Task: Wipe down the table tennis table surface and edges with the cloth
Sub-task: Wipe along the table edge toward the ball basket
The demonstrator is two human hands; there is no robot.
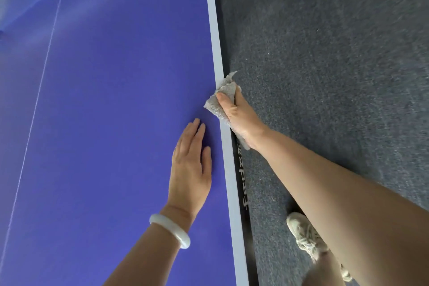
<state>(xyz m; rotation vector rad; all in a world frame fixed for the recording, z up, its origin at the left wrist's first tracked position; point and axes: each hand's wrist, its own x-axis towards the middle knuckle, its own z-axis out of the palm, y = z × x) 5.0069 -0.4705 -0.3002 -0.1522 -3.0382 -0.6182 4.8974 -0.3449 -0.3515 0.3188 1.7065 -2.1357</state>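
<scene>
Blue table, cloth over white edge, left hand seemingly flat

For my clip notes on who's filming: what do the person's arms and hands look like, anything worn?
Both arms are bare, no sleeves or gloves. The left hand has a smooth, rounded, milky white bangle at its wrist. The right hand has nothing at its wrist. No rings show on the fingers in view.

Crumpled grey cloth wraps the blue table's white right edge, seemingly folded over its side.
</scene>
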